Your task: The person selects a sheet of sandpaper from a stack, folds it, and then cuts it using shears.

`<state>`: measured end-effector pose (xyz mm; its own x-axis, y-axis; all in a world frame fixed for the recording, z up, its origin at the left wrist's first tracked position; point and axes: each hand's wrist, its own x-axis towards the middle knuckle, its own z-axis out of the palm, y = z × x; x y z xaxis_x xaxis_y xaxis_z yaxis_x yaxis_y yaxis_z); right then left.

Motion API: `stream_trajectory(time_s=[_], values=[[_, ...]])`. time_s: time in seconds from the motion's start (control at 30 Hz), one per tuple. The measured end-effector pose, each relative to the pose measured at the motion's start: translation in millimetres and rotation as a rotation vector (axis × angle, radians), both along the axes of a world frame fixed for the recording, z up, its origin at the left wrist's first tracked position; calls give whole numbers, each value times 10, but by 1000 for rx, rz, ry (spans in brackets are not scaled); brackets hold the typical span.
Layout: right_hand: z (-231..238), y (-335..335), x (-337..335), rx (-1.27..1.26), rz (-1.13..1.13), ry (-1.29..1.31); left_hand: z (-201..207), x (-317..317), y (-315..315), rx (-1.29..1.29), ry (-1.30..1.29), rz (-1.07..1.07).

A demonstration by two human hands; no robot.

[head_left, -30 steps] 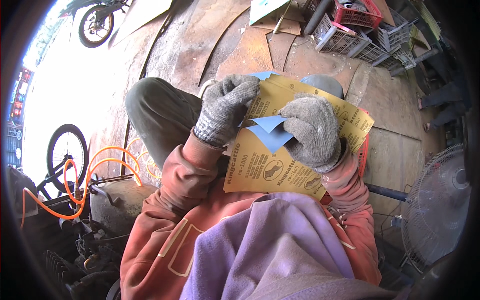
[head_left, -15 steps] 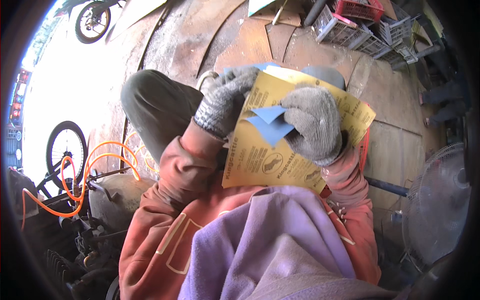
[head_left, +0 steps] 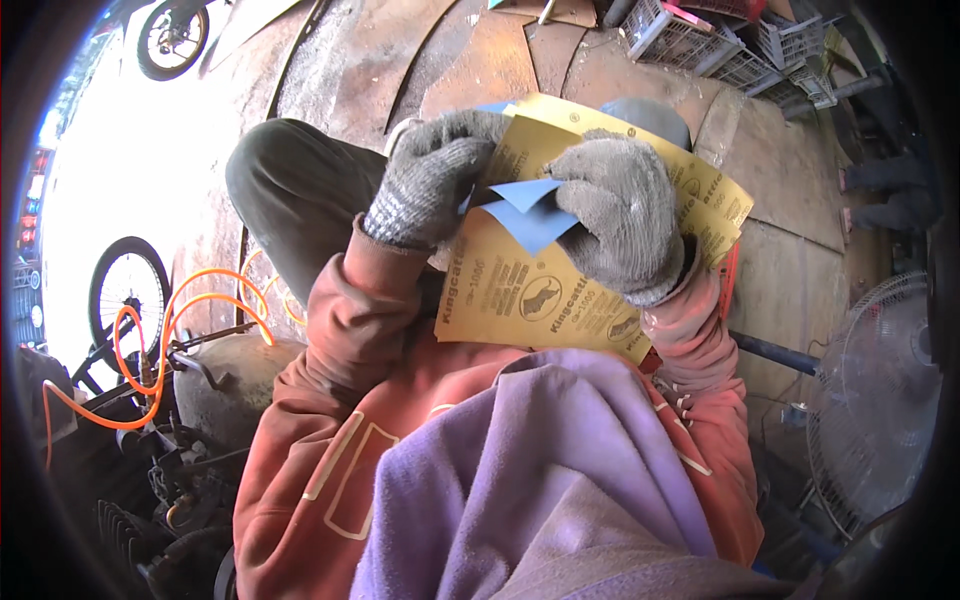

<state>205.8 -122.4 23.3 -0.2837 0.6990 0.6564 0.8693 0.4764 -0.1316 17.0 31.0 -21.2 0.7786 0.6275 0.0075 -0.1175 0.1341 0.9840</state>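
Yellow-backed sandpaper sheets (head_left: 500, 300) with dark print lie spread over my lap, several overlapping. My left hand (head_left: 430, 175), in a grey knit glove, is closed on their upper left edge; its fingertips are partly hidden. My right hand (head_left: 625, 220), gloved alike, pinches turned-up corners (head_left: 535, 230) that show the blue grit side pointing left. Its palm rests over the sheets. More blue shows at the far edge of the stack, beside the left fingers.
A caged fan (head_left: 875, 400) stands at the right. Grey and red crates (head_left: 690, 45) sit far right. At the left are an orange coiled hose (head_left: 200, 275), a rusty tank (head_left: 235, 385), machinery and a wheel (head_left: 130, 290). Another person's legs (head_left: 890, 195) show at the far right.
The view has shifted slightly. My left hand has moved a little left along the sheets' edge. The right hand keeps its pinch on the turned-up corners.
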Motion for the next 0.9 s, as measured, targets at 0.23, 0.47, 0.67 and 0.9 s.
stream_trajectory(time_s=[0.23, 0.47, 0.67, 0.9], values=[[99, 10, -58, 70, -100, -30, 54, 4, -155, -180, -316, -59], [135, 47, -94, 89, -60, 23, 35, -82, -74, -162, -228, -156], [73, -28, -51, -21, -30, -19, 62, 68, -98, -494, -373, -18], [34, -19, -18, 16, -18, -17, 11, 96, -75, -520, -385, -9]])
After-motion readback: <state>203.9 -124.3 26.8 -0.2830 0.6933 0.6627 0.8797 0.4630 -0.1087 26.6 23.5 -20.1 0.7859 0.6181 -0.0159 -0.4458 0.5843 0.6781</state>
